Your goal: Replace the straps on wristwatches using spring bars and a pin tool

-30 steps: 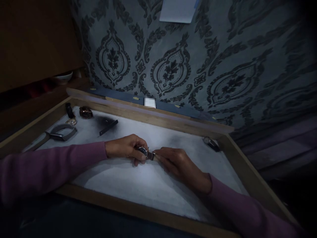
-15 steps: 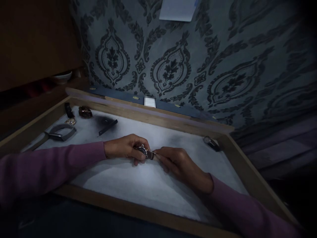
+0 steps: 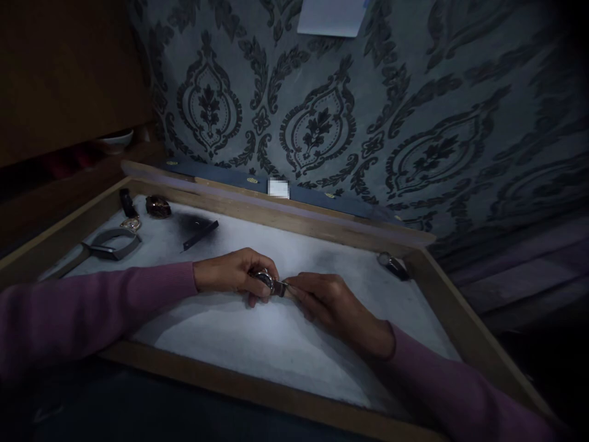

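A wristwatch [image 3: 265, 280] with a round silver case and a short dark strap is held between both hands over the white-lined bottom of a shallow wooden tray [image 3: 276, 374]. My left hand [image 3: 230, 271] is closed around the case, its thumb lying over the front edge. At the strap's free end, my right hand [image 3: 335, 299] pinches with thumb and fingertips, and its other fingers are curled under. A light-coloured sliver shows by the right fingertips; I cannot make out what it is. The far part of the strap is hidden by the left hand.
Another watch [image 3: 392, 266] lies near the tray's right wall. Toward the left are a dark narrow strip [image 3: 201, 236], a brown shiny bracelet-like piece [image 3: 157, 207], a gold-coloured watch [image 3: 131, 223] and a grey looped band [image 3: 115, 244]. Patterned wallpaper [image 3: 317, 126] rises behind the tray.
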Demonstrator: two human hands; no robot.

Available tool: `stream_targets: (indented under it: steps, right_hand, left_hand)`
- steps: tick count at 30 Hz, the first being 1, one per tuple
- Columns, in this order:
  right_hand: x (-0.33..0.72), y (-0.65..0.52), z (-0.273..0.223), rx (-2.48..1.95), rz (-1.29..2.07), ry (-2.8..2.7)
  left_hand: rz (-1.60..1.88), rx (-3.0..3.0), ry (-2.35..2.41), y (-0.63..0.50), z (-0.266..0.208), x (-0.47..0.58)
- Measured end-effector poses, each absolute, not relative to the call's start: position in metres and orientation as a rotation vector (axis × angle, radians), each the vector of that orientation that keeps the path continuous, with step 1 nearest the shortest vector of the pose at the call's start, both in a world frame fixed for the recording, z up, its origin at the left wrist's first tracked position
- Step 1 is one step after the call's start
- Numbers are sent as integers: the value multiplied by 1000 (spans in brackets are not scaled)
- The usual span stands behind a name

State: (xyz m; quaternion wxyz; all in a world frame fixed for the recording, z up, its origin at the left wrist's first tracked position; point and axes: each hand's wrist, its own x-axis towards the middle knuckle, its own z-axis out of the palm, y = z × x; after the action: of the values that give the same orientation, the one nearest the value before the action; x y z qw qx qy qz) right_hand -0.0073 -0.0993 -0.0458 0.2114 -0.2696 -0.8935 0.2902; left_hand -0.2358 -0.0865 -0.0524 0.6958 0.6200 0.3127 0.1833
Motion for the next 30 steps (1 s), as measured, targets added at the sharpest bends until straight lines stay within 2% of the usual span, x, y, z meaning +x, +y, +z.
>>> stream_targets:
  steps: [30]
  right_hand:
    - [-5,-99,-44,-773,835,-2472]
  left_hand:
    - [435,1342,659,-87,-51,-237]
